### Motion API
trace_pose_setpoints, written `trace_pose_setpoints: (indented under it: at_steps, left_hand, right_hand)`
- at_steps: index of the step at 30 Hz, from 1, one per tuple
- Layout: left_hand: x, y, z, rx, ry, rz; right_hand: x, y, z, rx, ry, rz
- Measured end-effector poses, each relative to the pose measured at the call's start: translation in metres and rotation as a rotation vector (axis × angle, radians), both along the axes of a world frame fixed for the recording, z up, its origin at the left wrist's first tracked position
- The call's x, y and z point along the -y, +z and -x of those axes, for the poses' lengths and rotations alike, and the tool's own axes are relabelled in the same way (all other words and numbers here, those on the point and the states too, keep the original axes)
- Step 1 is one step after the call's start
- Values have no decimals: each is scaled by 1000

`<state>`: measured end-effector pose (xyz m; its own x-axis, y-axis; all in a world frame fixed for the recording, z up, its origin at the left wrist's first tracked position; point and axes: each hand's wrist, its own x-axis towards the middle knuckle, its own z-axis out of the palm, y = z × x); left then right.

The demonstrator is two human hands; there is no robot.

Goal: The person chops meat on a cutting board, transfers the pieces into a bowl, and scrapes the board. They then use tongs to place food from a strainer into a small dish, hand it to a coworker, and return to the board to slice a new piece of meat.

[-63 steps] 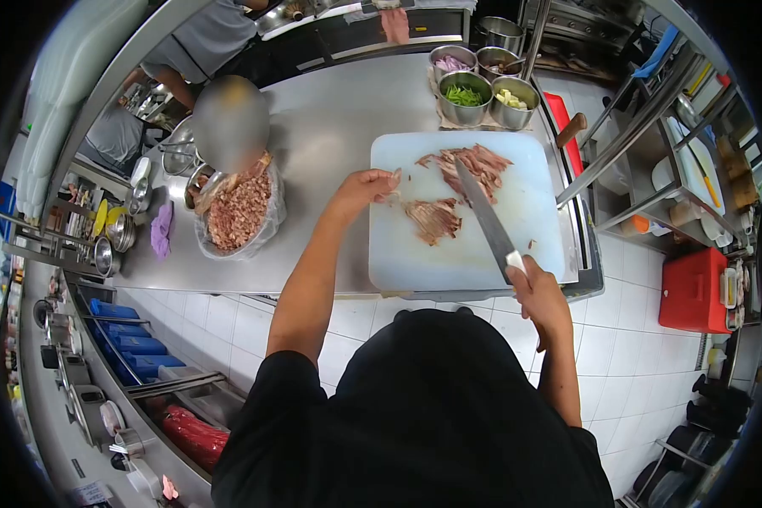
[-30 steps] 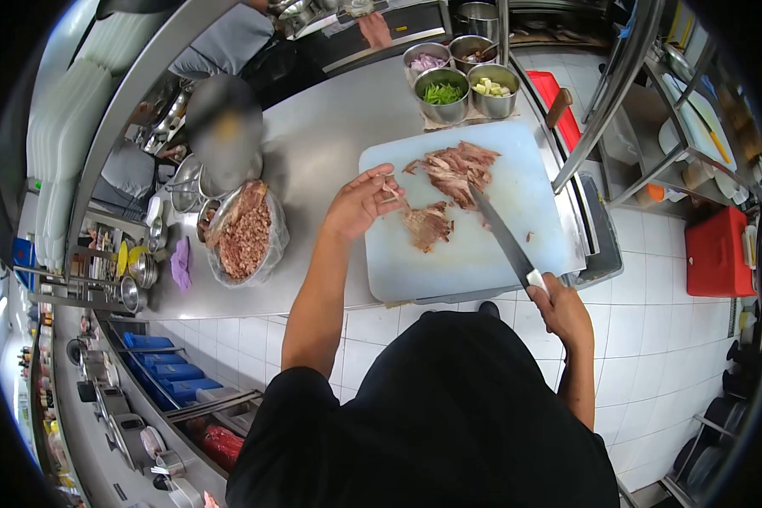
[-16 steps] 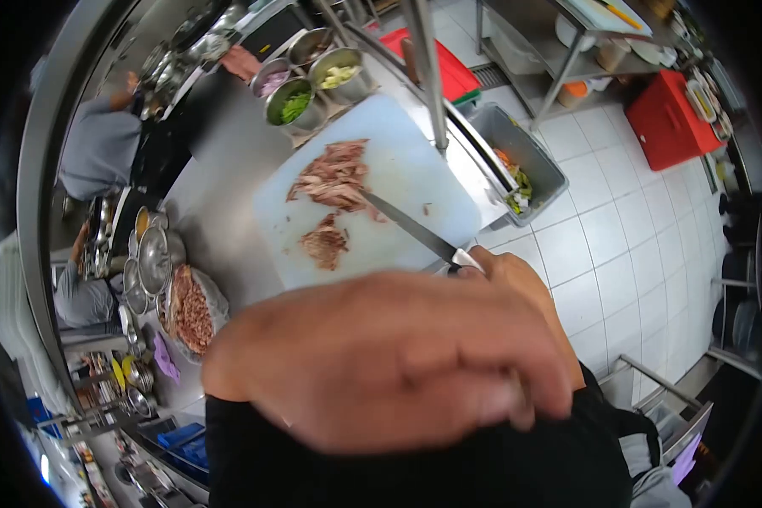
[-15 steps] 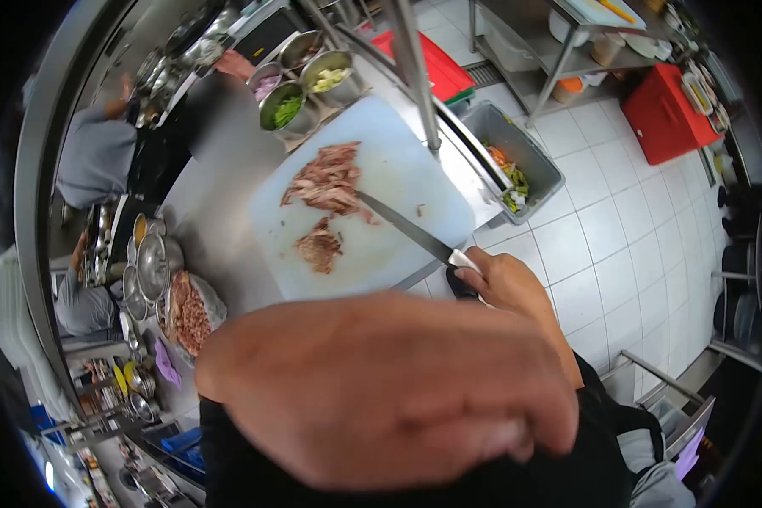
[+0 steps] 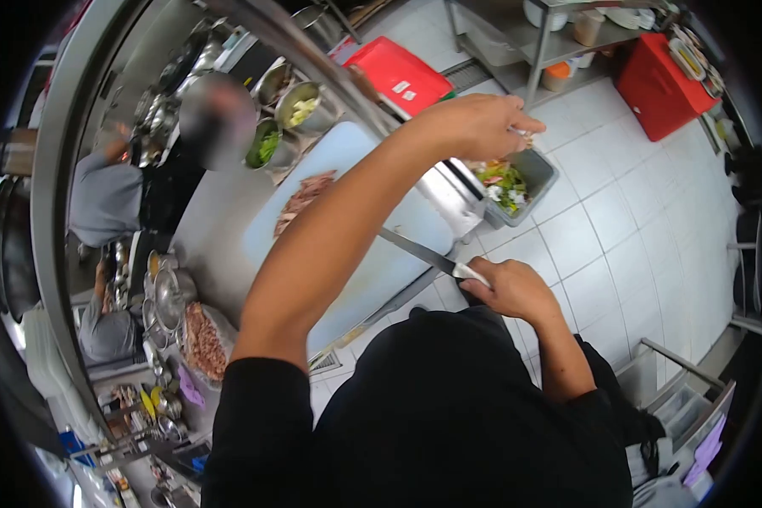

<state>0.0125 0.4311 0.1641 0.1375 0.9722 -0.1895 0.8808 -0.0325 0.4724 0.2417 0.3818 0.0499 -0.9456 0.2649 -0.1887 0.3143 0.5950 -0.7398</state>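
My left hand reaches across the board and over a grey bin of vegetable scraps. Its fingers are pinched together, with a small pale bit at the tips that I cannot make out. My right hand grips the white handle of a kitchen knife, whose blade points over the cutting board. Sliced cooked meat lies on the board's far left part, partly covered by my left forearm. Any meat nearer to me on the board is hidden behind that arm.
Metal pots hold chopped greens and pale chunks beyond the board. Diced meat sits in a plastic bag at left. A metal post rises beside the counter. Red lid behind; co-workers at left.
My left hand has swung from close in front of the camera out over the bin, its forearm now crossing the board. My right hand keeps the knife in nearly the same place.
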Motion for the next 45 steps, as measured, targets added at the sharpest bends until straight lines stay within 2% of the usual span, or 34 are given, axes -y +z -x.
trace_pose_setpoints:
  at_steps: [3,7,10,12,14,17,20,23,26,29,33,37,40,42,45]
  left_hand:
    - [6,-15,21,77,177,-116]
    - [54,16,50,305,137,203]
    - [103,19,78,191,128,447]
    - [133,13,106,35,255,545]
    - [156,-8,141,-199,379,496]
    - [192,-82,217,-28,536,205]
    - [206,-114,219,75,712,107]
    - [221,-140,234,-200,443,-128]
    - [242,-130,223,84,552,85]
    - [276,-130,204,266,586,25]
    - [317,-133,155,74,785,-83]
    - [331,-139,95,-149,932,-280]
    - [332,-145,65,-314,1042,-284]
    - [332,-146,57,-384,1077,-293]
    - [333,-132,75,-71,1136,-277]
  right_hand:
    - [-3,8,9,67,139,-12]
    - [2,16,26,64,311,-33]
    - [11,18,47,95,450,-69]
    - [20,21,66,110,522,-76]
    - [31,25,84,120,578,-62]
    - [44,28,111,190,672,-102]
    - [44,33,132,289,678,-152]
    - [42,24,158,329,666,-228]
    - [31,22,191,304,654,-335]
    - [17,31,223,245,617,-441]
    - [6,16,252,13,639,-606]
    - [1,2,232,-241,658,-724]
    - [-7,7,203,-303,649,-725]
    - [-11,21,183,-247,610,-703]
    - [-28,36,155,-203,535,-652]
